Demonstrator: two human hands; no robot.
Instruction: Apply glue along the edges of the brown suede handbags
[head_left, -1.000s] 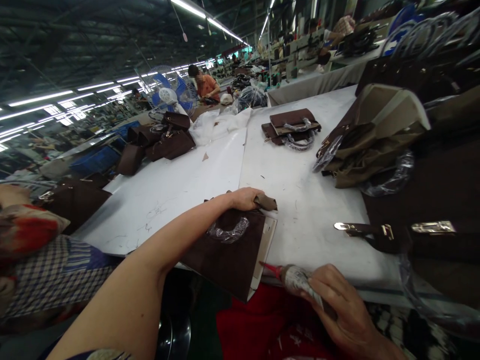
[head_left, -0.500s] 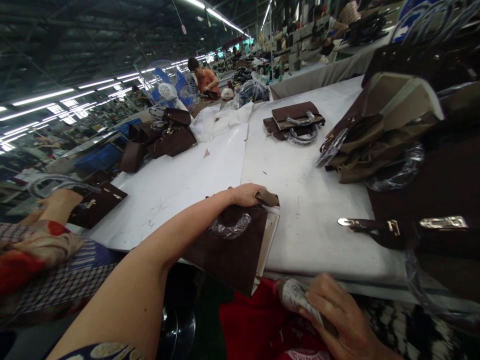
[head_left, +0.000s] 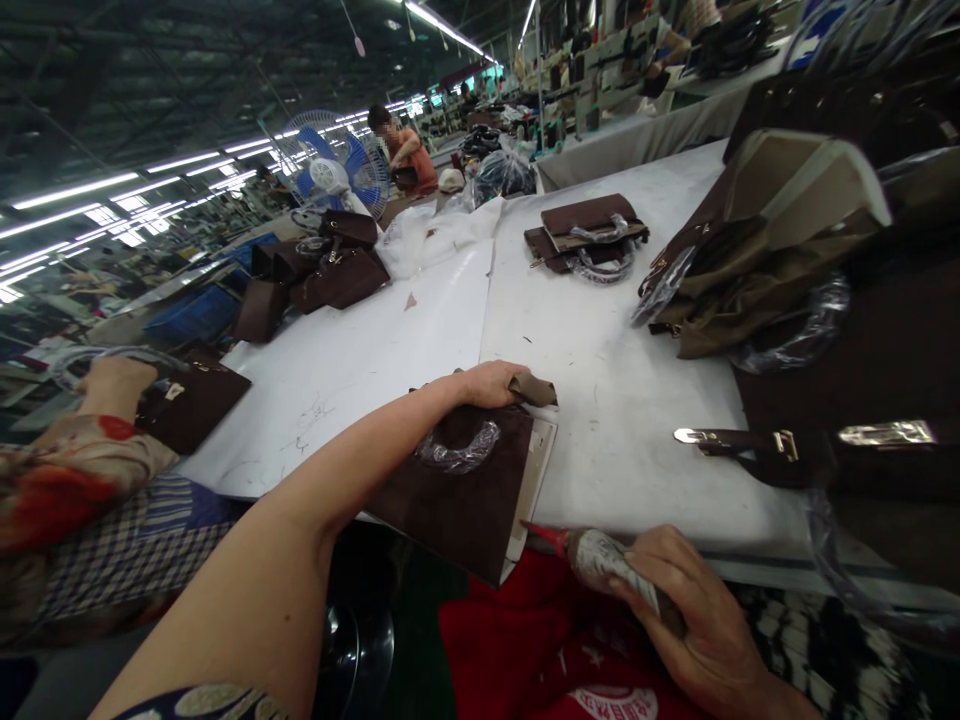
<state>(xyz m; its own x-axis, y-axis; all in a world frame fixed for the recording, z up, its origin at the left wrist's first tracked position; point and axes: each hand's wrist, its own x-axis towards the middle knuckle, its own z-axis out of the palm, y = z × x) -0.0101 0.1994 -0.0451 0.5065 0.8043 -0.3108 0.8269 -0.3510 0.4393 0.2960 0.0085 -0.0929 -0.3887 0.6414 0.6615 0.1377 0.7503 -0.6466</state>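
Observation:
My left hand (head_left: 491,384) is closed on the olive-brown lining (head_left: 534,389) at the top of a dark brown handbag (head_left: 457,505). The bag lies partly over the table's near edge, and its pale raw side edge (head_left: 534,480) faces right. Clear plastic wraps its handle (head_left: 461,450). Closed round a whitish, stained squeeze bottle (head_left: 604,560), my right hand (head_left: 686,610) holds it tilted to the left. The bottle's red nozzle (head_left: 544,532) is at the lower part of the bag's pale edge; whether it touches I cannot tell.
On the white table (head_left: 600,430), a flat brown bag (head_left: 589,232) lies at the back and stacked bags (head_left: 780,240) on the right. More bags (head_left: 337,270) are at far left, near a blue fan (head_left: 330,170). A co-worker's hand (head_left: 116,385) is by a bag at left.
My right hand has brought the bottle up, and its red nozzle now shows beside the bag's edge. My left hand keeps its hold. The co-worker's hand at left has shifted up slightly.

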